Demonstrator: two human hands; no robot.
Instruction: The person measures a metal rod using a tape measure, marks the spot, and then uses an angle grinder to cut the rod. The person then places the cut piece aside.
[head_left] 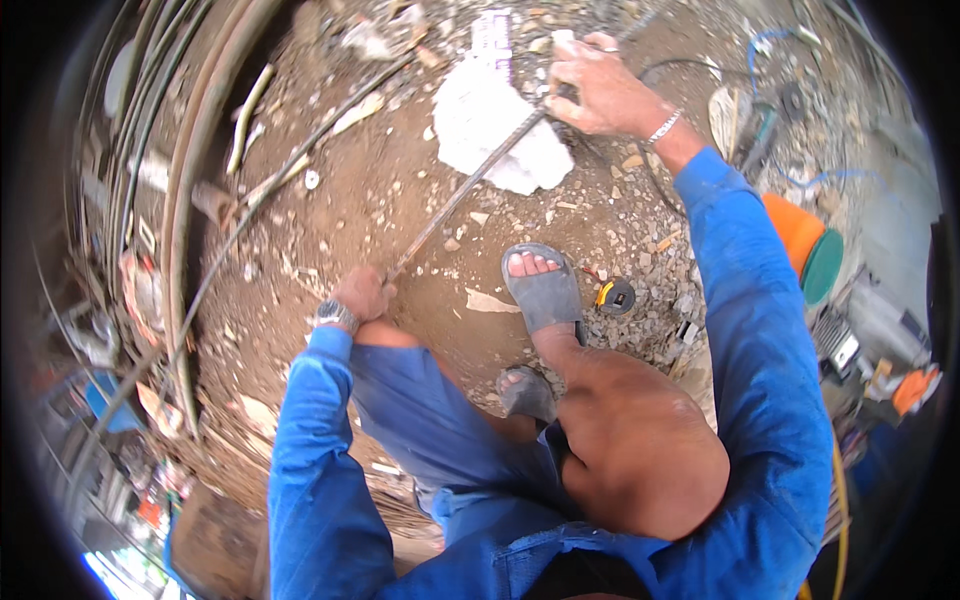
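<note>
A thin brownish metal rod (465, 190) slants across the ground in front of me, from lower left to upper right. My left hand (362, 295), with a watch at its wrist, is closed round the rod's near end beside my knee. Farther up, my right hand (600, 90) wraps round the rod. Something small and dark shows between its fingers, too hidden to name. Under the rod's middle lies a crumpled white sack or cloth (490, 120). Near my sandalled foot sits a yellow and black tape measure (616, 295).
Bundled hoses or cables (190, 150) curve along the left, and a long dark rod (290, 165) lies there. At right are an orange container with a green lid (805, 250), a dark power tool (760, 138) and a black cable (655, 165). Stones and scraps litter the dirt.
</note>
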